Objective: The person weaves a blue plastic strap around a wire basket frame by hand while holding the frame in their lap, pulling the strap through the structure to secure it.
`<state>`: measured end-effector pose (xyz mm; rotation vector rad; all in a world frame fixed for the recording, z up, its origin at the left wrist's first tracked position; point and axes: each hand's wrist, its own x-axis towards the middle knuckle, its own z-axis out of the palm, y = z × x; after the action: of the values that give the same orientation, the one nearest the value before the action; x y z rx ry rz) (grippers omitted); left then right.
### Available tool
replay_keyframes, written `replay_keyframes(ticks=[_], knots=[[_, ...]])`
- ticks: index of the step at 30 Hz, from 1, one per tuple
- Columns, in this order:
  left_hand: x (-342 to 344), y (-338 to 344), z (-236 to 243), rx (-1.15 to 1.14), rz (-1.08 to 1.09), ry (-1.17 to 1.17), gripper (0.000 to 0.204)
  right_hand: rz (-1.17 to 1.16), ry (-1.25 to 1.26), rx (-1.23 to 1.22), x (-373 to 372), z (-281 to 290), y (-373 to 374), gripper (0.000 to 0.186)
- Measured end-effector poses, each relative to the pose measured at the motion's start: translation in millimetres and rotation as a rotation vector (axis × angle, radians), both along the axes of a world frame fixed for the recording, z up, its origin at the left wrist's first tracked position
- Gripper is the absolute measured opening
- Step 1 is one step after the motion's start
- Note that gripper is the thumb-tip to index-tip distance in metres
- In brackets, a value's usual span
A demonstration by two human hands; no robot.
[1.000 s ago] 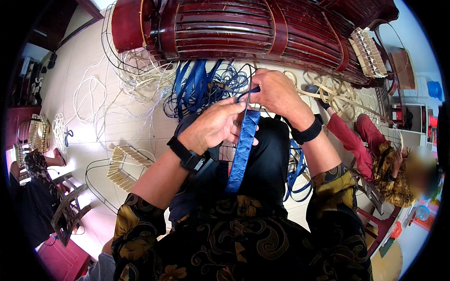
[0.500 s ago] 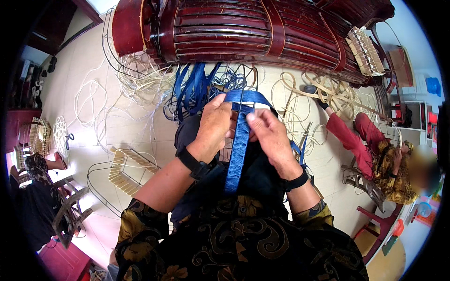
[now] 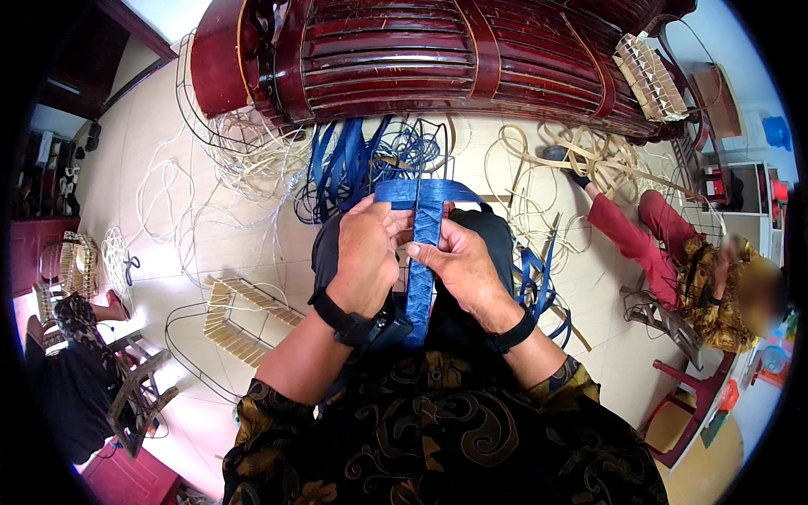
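Observation:
A narrow band [image 3: 422, 290] woven from flat blue strips runs over a dark wire frame, from in front of my knees toward my lap. Across its far end lies a flat blue strip [image 3: 438, 194], folded over at the left. My left hand [image 3: 368, 257] is closed at that folded end, its fingertips partly hidden behind the band. With the thumb on top and the fingers underneath, my right hand [image 3: 471, 268] grips the band's right side. Thin dark wires [image 3: 432, 135] of the frame stick out beyond the strip.
Loose blue strips [image 3: 337, 164] lie heaped beyond my knees. Pale cords [image 3: 244, 143] tangle on the floor at left, near a half-wrapped wire frame [image 3: 240, 316]. A dark red slatted bench [image 3: 387, 63] stands ahead. Another person [image 3: 707, 269] sits at right, and another [image 3: 80, 370] at left.
My left hand has moved left and slightly nearer to me, drawing the folded strip end leftward. My right hand has slid down from the crossing strip onto the band.

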<state>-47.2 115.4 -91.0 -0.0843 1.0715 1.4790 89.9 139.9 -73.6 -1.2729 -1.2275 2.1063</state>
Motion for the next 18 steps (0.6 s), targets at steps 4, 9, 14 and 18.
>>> replay_keyframes(ticks=[4,9,14,18], knots=[[-1,1,-5,0.018,0.037,0.076,0.021,0.023,-0.045,0.090,-1,-2,1,0.015],[9,6,13,0.048,0.080,0.340,0.019,0.342,-0.561,0.700,13,11,18,0.022],[9,8,5,0.012,0.067,0.340,0.019,0.055,-0.575,1.093,7,29,49,0.030],[2,12,15,-0.086,0.014,0.219,0.019,0.239,-0.685,0.903,5,25,52,0.038]])
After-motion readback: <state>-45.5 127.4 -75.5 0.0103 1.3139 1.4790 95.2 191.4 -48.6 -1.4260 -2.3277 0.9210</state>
